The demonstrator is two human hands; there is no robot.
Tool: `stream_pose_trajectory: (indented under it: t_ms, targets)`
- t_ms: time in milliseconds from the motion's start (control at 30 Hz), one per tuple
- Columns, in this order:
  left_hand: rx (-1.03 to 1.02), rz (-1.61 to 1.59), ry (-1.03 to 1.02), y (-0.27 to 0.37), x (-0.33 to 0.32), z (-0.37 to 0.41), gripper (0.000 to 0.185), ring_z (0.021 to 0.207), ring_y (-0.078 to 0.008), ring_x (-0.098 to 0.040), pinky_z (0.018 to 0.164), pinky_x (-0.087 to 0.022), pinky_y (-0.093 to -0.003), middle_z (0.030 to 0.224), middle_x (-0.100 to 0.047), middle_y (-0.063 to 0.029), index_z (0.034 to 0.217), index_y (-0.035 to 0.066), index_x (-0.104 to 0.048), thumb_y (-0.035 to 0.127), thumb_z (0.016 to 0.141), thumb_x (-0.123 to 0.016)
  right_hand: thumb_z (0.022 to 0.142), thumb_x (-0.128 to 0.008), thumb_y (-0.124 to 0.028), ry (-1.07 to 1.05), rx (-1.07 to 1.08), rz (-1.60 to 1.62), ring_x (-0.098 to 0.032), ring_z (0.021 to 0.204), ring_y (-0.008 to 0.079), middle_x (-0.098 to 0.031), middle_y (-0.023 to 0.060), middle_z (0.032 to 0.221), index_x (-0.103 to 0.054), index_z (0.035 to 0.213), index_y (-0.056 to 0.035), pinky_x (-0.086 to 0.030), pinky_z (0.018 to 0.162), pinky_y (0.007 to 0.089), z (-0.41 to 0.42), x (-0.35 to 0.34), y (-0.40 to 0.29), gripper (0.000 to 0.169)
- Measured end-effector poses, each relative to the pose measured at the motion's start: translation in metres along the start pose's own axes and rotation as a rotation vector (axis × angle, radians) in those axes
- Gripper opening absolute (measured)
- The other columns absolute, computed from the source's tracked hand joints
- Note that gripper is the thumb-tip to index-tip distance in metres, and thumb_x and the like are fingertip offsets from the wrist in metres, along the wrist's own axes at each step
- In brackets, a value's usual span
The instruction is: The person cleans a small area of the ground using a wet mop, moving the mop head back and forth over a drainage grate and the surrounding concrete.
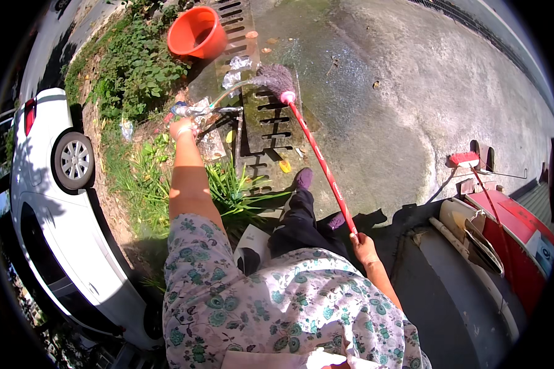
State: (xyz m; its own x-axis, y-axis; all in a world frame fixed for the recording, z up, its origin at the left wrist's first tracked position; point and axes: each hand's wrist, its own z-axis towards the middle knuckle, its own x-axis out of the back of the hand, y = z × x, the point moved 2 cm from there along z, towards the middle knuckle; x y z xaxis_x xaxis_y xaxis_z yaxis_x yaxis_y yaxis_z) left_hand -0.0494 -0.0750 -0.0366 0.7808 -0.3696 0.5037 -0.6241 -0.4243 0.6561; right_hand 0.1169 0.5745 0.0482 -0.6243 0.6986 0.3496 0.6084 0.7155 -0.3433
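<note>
In my right hand [363, 246] is the red pole [322, 163] of a mop, gripped near its end. The pole slants up and left to a pink collar and a wet grey string mop head [277, 79], held over the slotted drain cover. My left hand [183, 128] is stretched out to a metal water tap [191, 110], with its fingers at the tap body and partly hidden. From the tap a short clear hose [228, 93] arcs to the right. Water runs out of it onto the mop strings.
An orange plastic bucket [197, 33] stands beside the slotted drain cover [277, 122]. Leafy plants [134, 69] border the left side, with a parked white car [74, 240] beyond. At right are a red-and-white brush [464, 159] and a red box [512, 217]. Wet concrete [341, 69] lies ahead.
</note>
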Motion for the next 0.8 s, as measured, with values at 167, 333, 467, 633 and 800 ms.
stream_pose_trajectory:
  t_ms: [167,333,467,633,800]
  targets:
    - [0.013,-0.033,-0.019,0.004,0.001,-0.006,0.017,0.036,-0.0182,-0.047,0.029,-0.032,-0.0289,0.054,-0.052,-0.0121,0.075,-0.006,-0.054,0.006,0.086,-0.049,0.092,-0.051,-0.039,-0.169,-0.229,0.340,-0.038,0.044,0.0105,-0.045,-0.0013,0.056,-0.057,0.076,-0.0050,-0.030,0.041,0.0263,-0.017,0.002,-0.001,0.038]
    - [0.000,-0.025,-0.022,0.006,0.002,-0.006,0.017,0.036,-0.0175,-0.047,0.030,-0.032,-0.0281,0.054,-0.052,-0.0111,0.075,-0.005,-0.055,0.005,0.087,-0.050,0.092,-0.050,-0.037,-0.173,-0.298,0.399,-0.035,0.042,0.0099,-0.042,-0.0021,0.054,-0.056,0.074,-0.0059,-0.025,0.039,0.0255,-0.025,0.002,0.017,0.036]
    - [0.005,-0.029,-0.002,0.007,0.004,-0.007,0.018,0.036,-0.0176,-0.048,0.029,-0.032,-0.0285,0.052,-0.051,-0.0104,0.075,-0.005,-0.054,0.007,0.088,-0.051,0.091,-0.052,-0.035,-0.142,-0.306,0.376,-0.039,0.047,0.0110,-0.046,-0.0004,0.058,-0.057,0.078,-0.0033,-0.030,0.044,0.0271,-0.021,0.008,0.029,0.035]
    - [0.014,-0.019,0.002,0.010,0.003,-0.010,0.013,0.035,-0.0179,-0.047,0.029,-0.033,-0.0297,0.052,-0.050,-0.0103,0.076,-0.003,-0.051,0.004,0.086,-0.050,0.091,-0.051,-0.035,-0.073,-0.252,0.266,-0.037,0.042,0.0105,-0.045,-0.0007,0.054,-0.056,0.073,-0.0062,-0.027,0.040,0.0264,-0.013,0.003,0.051,0.035]
    - [-0.016,0.004,0.008,0.018,0.002,-0.030,0.020,0.031,-0.0175,-0.042,0.027,-0.029,-0.0299,0.048,-0.048,-0.0105,0.072,-0.005,-0.052,0.007,0.087,-0.051,0.090,-0.055,-0.037,-0.099,-0.288,0.200,-0.051,0.067,0.0155,-0.057,0.0070,0.076,-0.058,0.096,0.0021,-0.039,0.061,0.0294,-0.001,-0.002,0.062,0.039]
